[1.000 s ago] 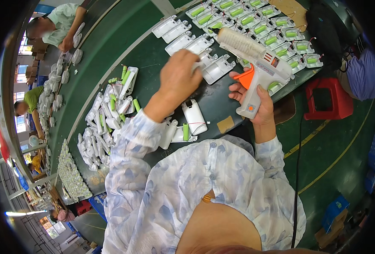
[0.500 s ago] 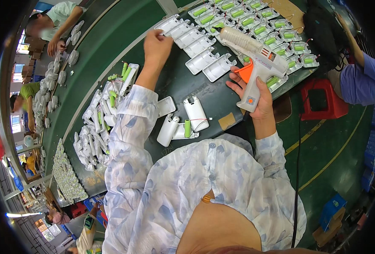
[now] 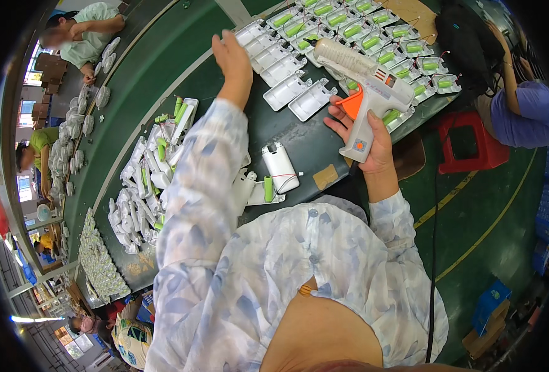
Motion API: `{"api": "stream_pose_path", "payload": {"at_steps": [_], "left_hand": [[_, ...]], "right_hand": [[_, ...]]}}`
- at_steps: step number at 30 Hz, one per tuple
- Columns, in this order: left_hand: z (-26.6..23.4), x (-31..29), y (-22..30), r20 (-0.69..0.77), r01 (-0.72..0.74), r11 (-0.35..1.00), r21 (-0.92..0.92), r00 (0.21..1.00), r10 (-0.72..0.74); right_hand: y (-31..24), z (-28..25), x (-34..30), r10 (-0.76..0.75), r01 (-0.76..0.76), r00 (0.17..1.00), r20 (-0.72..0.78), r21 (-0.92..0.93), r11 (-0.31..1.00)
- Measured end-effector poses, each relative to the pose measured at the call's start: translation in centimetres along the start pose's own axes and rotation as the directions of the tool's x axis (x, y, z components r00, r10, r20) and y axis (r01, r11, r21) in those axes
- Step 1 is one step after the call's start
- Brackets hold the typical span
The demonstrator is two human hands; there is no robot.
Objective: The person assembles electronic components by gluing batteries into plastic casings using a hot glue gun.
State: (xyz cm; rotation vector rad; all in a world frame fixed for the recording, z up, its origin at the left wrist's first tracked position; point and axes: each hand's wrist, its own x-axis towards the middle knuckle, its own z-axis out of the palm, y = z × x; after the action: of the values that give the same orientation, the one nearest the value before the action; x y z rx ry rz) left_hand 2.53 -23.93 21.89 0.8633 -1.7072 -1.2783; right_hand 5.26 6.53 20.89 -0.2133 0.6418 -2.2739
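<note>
My right hand (image 3: 378,149) holds a grey-white hot glue gun (image 3: 383,93) by its handle, palm up, with the fingers loose near the orange trigger (image 3: 349,103). The gun's nozzle points to the far left, over the rows of shells. My left hand (image 3: 233,67) is open, its fingers stretched out, at the left end of a row of white plastic half-shells (image 3: 287,90). Nothing shows in it. Beyond the gun, several white shells hold green battery cells (image 3: 370,42) with thin wires.
A heap of white parts and green cells (image 3: 144,180) lies left of my sleeve. Close to me are a white case (image 3: 280,167), a loose green cell (image 3: 268,188) and a cardboard piece (image 3: 325,177). A red stool (image 3: 473,146) and a co-worker (image 3: 525,111) are at right.
My left hand has come off the edge of the end half-shell, and its fingers have straightened. The glue gun stays in my right hand, nearly still. The whole view has shifted slightly.
</note>
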Motion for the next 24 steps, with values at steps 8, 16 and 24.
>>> {"api": "stream_pose_path", "payload": {"at_steps": [8,16,24], "left_hand": [[-0.1,-10.1,1.5,0.125,-0.074,0.997,0.009,0.989,0.072],[-2.6,-8.3,1.5,0.321,-0.196,0.965,0.173,0.938,0.133],[-14.7,-15.8,7.9,0.777,-0.666,0.523,0.533,0.629,0.009]], "right_hand": [[-0.1,0.0,0.4,0.004,-0.004,1.000,-0.010,-0.015,1.000],[-0.2,0.3,0.7,-0.016,0.016,1.000,0.003,-0.002,1.000],[-0.3,-0.2,0.3,0.017,-0.019,0.999,0.036,0.031,0.999]]}}
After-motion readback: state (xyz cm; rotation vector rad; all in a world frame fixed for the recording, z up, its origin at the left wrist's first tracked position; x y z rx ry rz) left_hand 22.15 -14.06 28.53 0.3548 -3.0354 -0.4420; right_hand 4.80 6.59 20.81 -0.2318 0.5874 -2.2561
